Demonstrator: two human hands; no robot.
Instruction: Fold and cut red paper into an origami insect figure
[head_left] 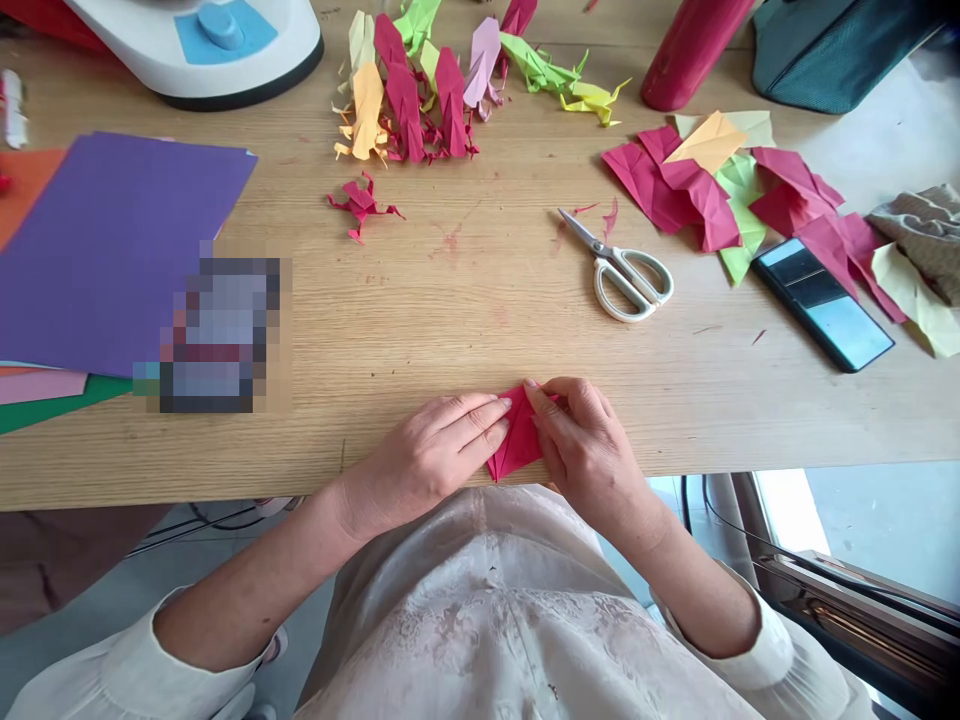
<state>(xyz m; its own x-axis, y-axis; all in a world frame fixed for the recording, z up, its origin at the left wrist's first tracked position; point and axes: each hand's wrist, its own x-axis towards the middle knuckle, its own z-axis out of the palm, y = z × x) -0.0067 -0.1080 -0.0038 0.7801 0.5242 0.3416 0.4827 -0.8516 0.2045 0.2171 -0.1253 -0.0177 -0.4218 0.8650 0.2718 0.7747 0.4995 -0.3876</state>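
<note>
A small folded piece of red paper (516,445) lies at the near edge of the wooden table (465,290). My left hand (431,455) presses on its left side with the fingers held together and flat. On its right side my right hand (581,445) pinches the paper's upper edge with curled fingers. Much of the paper is hidden under both hands.
White-handled scissors (626,272) lie behind the hands. Finished paper figures (442,85) crowd the far middle, one red figure (361,205) apart. Folded red and yellow sheets (712,185), a phone (823,302), a purple sheet stack (112,250), a white appliance (210,45), a red bottle (694,45).
</note>
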